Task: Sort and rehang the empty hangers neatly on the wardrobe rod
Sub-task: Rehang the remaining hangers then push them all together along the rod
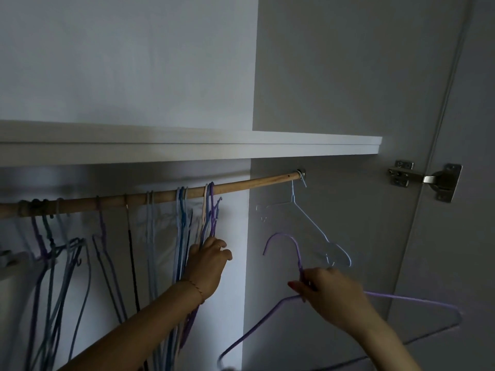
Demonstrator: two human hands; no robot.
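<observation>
The right hand (330, 295), low and right of centre in the frame, has its thumb and fingers pinched round the twisted neck of a lilac wire hanger (417, 299), whose hook curves up just above the hand and whose shoulders spread out below to either side, clear of the rod. The left hand (207, 263), at centre, has its fingers curled in among the hanging wires of a bunch of purple, blue and cream hangers (210, 210) that hook over the round wooden wardrobe rod (241, 184); a thin bracelet circles that wrist. A pale blue wire hanger (312, 223) hangs alone at the rod's right end. More blue, purple and dark hangers (61, 253) crowd the rod at lower left. Above runs a white shelf (187, 145); a metal door hinge (426, 179) sits at the right.
</observation>
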